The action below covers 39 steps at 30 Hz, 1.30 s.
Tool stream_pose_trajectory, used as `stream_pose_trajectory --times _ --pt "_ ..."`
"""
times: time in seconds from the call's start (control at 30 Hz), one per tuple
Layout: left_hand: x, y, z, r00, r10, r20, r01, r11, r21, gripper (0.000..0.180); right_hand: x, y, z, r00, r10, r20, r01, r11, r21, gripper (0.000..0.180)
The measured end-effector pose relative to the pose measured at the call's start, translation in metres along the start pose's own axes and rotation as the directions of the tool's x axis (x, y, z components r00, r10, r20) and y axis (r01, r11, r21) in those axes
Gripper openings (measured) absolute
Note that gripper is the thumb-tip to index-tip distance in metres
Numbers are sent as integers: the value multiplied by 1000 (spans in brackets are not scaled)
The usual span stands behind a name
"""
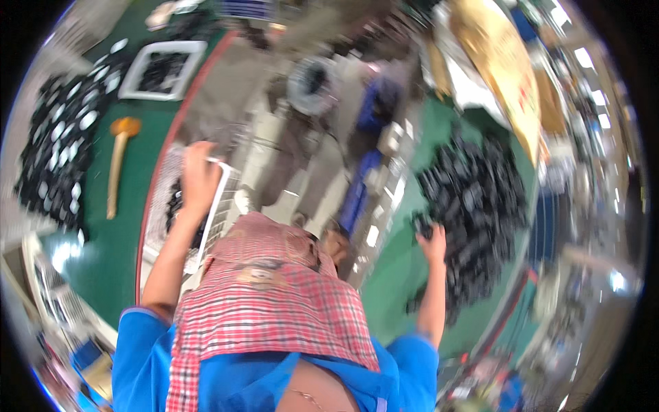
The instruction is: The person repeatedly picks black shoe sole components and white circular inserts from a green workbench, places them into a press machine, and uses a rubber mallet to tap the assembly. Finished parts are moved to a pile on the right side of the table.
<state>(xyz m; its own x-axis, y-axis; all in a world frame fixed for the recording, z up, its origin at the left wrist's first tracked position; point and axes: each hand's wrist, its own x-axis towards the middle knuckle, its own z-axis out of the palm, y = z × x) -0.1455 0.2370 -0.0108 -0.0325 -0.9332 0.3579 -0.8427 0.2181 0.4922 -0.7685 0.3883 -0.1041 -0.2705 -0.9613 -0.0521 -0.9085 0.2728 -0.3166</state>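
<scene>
My left hand (pixel 199 175) is closed over the rim of a white mesh basket (pixel 221 199), which sits at the edge of the green tabletop (pixel 130 240) with dark parts inside, just under my palm. My right hand (pixel 432 240) reaches into the near edge of a big heap of black parts (pixel 473 199); it seems to pinch one, though blur keeps me from being sure. Beyond my left hand lie a wooden mallet (pixel 118 161), rows of black pieces (pixel 58 151) and a white tray (pixel 163 70).
</scene>
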Motion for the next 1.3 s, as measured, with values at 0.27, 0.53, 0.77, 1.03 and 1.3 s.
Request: stream_pose_trajectory --times 0.27,0.53,0.77,1.03,1.3 --pt "-30 55 21 905 169 392 63 855 -515 39 38 -364 -4 661 -740 122 460 529 713 64" --pt "-32 -4 -76 904 -254 344 426 601 -676 28 27 -559 51 618 -744 252 -370 8 929 87" --pt "16 -195 -162 859 -509 -53 503 859 -99 29 46 -612 99 525 -765 374 -613 -35 789 75" --pt "30 -379 -189 845 -386 -370 534 618 577 29 68 -624 88 501 -733 461 -699 -29 714 71" --pt "75 -95 -87 986 -139 -91 78 872 -483 44 83 -632 77 654 -627 422 -516 38 856 67"
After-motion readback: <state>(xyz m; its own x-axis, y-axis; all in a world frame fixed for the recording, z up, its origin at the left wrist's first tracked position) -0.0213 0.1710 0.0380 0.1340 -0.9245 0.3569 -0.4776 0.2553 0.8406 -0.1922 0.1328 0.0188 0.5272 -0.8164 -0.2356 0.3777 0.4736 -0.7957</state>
